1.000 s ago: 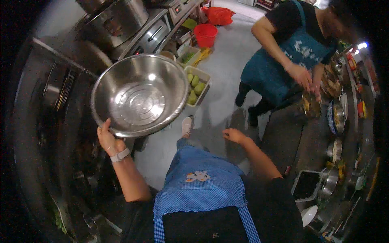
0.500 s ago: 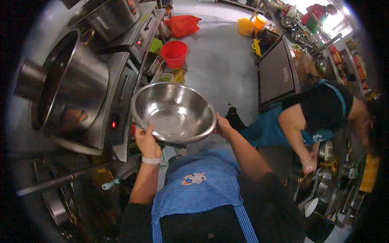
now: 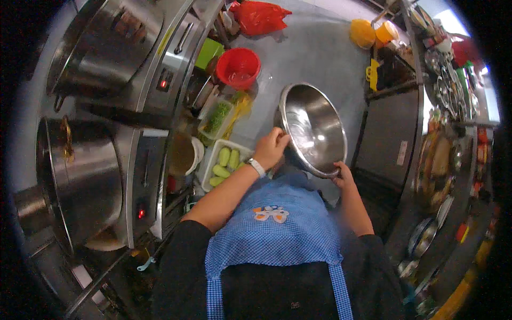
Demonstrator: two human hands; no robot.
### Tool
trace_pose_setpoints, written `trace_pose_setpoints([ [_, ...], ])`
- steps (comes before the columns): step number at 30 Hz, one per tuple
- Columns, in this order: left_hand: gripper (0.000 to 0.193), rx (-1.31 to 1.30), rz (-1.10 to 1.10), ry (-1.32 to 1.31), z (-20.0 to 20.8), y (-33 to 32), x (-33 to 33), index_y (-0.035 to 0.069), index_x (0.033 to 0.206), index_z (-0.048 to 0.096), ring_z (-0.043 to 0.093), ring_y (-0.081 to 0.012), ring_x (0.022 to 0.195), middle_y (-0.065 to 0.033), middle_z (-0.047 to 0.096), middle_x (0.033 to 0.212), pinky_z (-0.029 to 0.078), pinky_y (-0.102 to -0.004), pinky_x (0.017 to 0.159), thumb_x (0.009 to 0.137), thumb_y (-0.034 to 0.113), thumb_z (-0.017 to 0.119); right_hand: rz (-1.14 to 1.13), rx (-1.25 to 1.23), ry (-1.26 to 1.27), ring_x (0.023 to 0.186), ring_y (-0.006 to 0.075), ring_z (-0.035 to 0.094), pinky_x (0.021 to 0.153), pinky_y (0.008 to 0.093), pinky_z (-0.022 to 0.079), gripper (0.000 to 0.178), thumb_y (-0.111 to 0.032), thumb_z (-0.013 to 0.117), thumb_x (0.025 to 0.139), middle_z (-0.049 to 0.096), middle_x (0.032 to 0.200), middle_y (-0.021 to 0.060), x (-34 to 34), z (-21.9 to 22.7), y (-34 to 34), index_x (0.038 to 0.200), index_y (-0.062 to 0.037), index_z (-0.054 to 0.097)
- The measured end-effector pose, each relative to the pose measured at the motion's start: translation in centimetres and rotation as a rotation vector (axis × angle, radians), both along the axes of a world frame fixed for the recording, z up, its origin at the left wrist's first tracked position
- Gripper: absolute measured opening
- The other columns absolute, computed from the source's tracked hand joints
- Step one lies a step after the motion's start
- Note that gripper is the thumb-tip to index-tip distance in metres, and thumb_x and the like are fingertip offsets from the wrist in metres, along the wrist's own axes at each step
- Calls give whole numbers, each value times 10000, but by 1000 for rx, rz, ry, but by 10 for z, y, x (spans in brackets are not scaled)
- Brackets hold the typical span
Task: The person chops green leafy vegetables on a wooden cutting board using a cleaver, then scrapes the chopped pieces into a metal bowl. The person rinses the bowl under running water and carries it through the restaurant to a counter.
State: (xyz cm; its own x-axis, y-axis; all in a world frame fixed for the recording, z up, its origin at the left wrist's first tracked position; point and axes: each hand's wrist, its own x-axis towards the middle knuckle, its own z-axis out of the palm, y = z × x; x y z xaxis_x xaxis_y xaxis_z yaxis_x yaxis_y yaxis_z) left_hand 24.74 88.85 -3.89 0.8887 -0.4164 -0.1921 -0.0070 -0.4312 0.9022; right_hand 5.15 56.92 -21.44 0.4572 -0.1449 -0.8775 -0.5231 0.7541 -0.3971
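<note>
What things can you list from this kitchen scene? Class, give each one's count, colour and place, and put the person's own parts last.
round steel mixing bowl: one, silver, tilted, held at centre.
red plastic bucket: one, on the floor, upper centre.
white tray of green vegetables: one, on the floor beside the left forearm.
red plastic bag: one, top centre.
large steel pots: two, silver, far left.
yellow containers: two, upper right.
blue checked apron: one, lower centre.
left hand: grip on the bowl's near-left rim; white wristband.
right hand: grip on the bowl's lower rim.
</note>
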Motion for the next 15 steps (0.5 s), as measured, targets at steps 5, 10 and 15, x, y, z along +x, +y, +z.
trace_pose_setpoints([
  [5,315,533,-91,117,-136,68,96,92,1122,579,598,-347,967,-184,629,1054,463,-435,851,908,312,508,-85,-325,266,555,219,541,450,362,432,97,-151,589,783,537,665,78,109,42,-93,770,-62,552],
  [10,296,1011,-311,304,-206,210,149,21,1035,613,589,-369,968,-217,631,994,467,-447,826,872,233,485,-294,-311,421,845,342,594,673,440,569,293,-191,573,827,562,951,153,157,7,-139,1072,-40,523],
  [15,272,1043,-348,510,-215,164,270,10,976,634,596,-364,958,-229,628,991,472,-442,832,838,208,509,-361,-133,597,849,277,547,590,474,537,399,-323,642,805,538,1090,128,183,5,-196,1086,-52,561],
])
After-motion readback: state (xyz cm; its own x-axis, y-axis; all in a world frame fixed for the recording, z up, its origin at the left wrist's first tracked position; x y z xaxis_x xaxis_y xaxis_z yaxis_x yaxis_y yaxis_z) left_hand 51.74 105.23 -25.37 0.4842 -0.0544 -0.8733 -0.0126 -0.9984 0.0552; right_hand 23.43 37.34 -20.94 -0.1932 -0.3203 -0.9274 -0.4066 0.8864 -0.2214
